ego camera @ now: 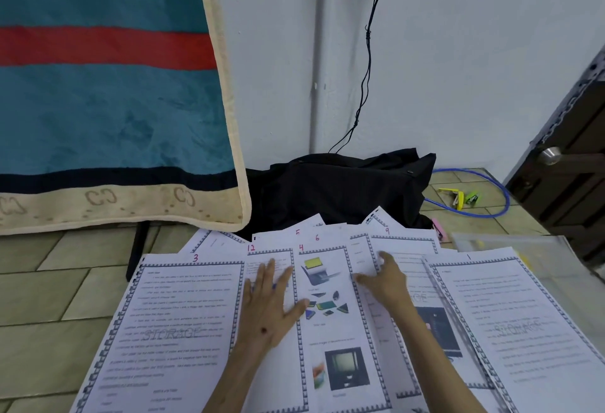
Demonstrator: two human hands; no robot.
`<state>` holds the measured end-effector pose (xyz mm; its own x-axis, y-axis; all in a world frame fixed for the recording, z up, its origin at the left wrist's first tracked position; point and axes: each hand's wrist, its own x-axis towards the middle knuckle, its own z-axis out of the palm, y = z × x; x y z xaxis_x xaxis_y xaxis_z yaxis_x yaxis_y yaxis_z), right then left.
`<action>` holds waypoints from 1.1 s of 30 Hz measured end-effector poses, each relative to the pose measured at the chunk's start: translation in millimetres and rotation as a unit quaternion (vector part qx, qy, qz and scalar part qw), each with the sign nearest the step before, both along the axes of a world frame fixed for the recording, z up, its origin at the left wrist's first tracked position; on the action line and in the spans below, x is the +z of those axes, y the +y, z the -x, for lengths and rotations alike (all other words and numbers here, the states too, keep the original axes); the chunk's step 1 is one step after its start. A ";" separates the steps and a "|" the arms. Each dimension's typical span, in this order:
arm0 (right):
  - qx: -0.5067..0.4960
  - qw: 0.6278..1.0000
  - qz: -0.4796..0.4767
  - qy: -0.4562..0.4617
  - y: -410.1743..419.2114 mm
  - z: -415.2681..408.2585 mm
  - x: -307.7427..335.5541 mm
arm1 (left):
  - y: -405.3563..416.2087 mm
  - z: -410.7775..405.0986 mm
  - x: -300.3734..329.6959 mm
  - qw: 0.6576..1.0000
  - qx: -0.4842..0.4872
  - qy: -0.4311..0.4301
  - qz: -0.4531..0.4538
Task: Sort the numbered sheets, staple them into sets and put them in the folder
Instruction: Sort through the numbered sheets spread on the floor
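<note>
Several printed sheets with red handwritten numbers lie fanned out and overlapping on the floor. Sheet 3 [176, 324] is at the left and sheet 1 [517, 321] at the right. My left hand [271, 304] presses flat, fingers straight, on sheet 12 [262, 257]. Sheet 4 [330, 321], with pictures, lies in the middle. My right hand [383, 278] pinches the edge of a sheet [363, 254] just right of sheet 4. Sheets 5, 6 and 9 peek out behind. A clear plastic folder [510, 244] lies at the far right. A yellow stapler [453, 196] sits on the tiles beyond.
A black bag [340, 188] rests behind the papers against the wall. A teal and red blanket [108, 95] hangs at the left. A blue cable loop [501, 193] and green item [473, 198] lie by a dark door [569, 167]. A pink object [438, 229] sits near the folder.
</note>
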<state>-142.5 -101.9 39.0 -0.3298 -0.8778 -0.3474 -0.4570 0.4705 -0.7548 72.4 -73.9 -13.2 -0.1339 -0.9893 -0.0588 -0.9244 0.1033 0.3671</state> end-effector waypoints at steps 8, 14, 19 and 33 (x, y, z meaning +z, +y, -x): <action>0.219 0.974 -0.054 0.034 -0.1 6.6 4.4 | -24.8 34.0 8.7 0.998 -0.038 0.031 0.027; 0.204 0.928 0.090 0.298 -43.8 26.0 13.5 | -27.3 46.1 -10.9 0.997 -0.073 -0.038 -0.003; 0.319 0.879 0.025 0.354 -72.8 40.8 10.1 | -37.6 44.7 -6.4 0.998 -0.069 -0.005 -0.004; 0.199 0.774 0.360 0.482 -32.7 56.5 -40.5 | -73.5 101.3 12.7 0.986 -0.111 0.109 0.057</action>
<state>-199.0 -134.5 -1.4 0.2157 -0.8279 0.5177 -0.9711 -0.2372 0.0254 -28.9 -147.4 -0.5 -0.3459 -0.9324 0.1049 -0.7749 0.3469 0.5283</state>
